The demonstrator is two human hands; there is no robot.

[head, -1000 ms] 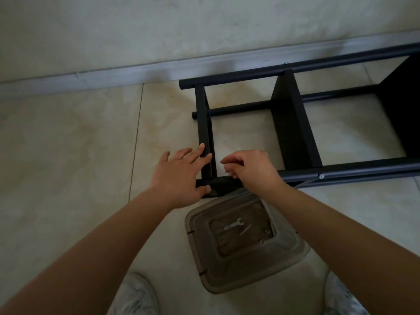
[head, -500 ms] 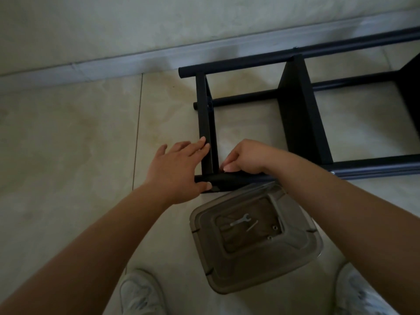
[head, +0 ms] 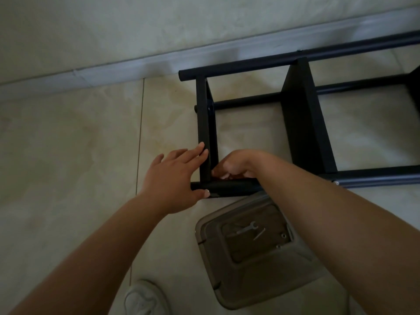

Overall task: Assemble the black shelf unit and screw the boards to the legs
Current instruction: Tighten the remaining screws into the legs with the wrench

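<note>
Black shelf unit point(head: 302, 123) lies on its side on the pale tiled floor point(head: 68, 155), close to the wall's baseboard point(head: 136, 62), its round legs running left to right and its flat boards standing across between them. Nearest the person is a translucent plastic container point(head: 247, 251), just below the near leg point(head: 229, 187), with a small wrench point(head: 246, 228) and a few screws inside. The left hand point(head: 175, 178) has straight fingers pressed flat against the end board point(head: 205, 133), its thumb resting on the near leg. The right hand point(head: 236, 164) is curled at the corner where that board meets the leg; what its fingertips pinch, if anything, cannot be told. A white shoe point(head: 143, 298) shows at the bottom edge.
</note>
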